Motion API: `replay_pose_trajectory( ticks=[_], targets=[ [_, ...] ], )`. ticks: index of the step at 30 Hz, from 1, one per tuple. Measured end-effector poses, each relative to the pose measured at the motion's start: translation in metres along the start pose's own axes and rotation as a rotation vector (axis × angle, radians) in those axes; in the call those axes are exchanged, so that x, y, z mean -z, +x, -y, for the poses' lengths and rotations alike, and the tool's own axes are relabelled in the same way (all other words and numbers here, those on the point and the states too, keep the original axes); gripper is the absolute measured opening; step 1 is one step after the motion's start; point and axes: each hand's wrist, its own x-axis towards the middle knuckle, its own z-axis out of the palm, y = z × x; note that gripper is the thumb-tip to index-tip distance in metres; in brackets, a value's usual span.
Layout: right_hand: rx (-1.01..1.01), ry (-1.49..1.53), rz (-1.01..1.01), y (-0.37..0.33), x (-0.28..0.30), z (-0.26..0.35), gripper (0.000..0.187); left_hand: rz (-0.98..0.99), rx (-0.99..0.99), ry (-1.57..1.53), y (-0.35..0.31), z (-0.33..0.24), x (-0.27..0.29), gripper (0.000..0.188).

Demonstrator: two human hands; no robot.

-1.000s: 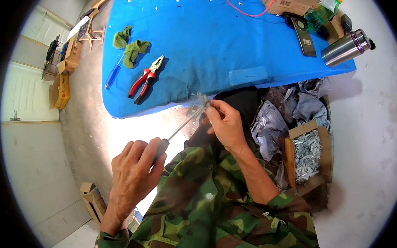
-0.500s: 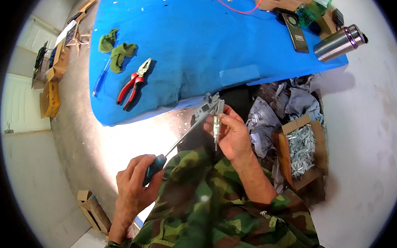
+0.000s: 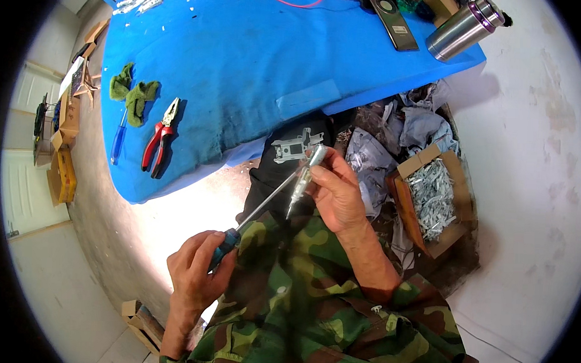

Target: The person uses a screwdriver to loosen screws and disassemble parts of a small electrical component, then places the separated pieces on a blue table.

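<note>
Left of the screwdriver [image 3: 231,239], red-handled pliers [image 3: 157,141] on blue table [image 3: 237,58]

The picture is bright. Strong light washes a patch of floor [image 3: 186,223], left of centre, out to white. The pliers [image 3: 161,140] cast a dark shadow to their right on the desk [image 3: 224,70]; a softer one falls on the wall [image 3: 539,209] at right. The bottle [image 3: 461,30] glints. The hands [image 3: 338,199] look fairly sharp, the shirt [image 3: 343,314] hazy around lower centre. Fisheye distortion bends edges; black fills the corners.
</note>
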Motion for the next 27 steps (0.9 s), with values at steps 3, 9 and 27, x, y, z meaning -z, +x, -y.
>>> replay_pose_trajectory(
  ticks=[3,9,27],
  targets=[
    [0.044,-0.058,0.022,0.001,-0.002,0.0,0.035,0.005,-0.032,0.057,-0.001,0.002,0.001,0.04],
    [0.07,-0.082,0.068,0.006,0.005,-0.007,0.032,0.041,0.061,0.048,-0.005,0.0,-0.001,0.04],
    [0.161,-0.239,0.12,0.008,0.008,-0.011,0.032,0.133,0.196,-0.254,-0.002,-0.011,0.005,0.043]
  ],
)
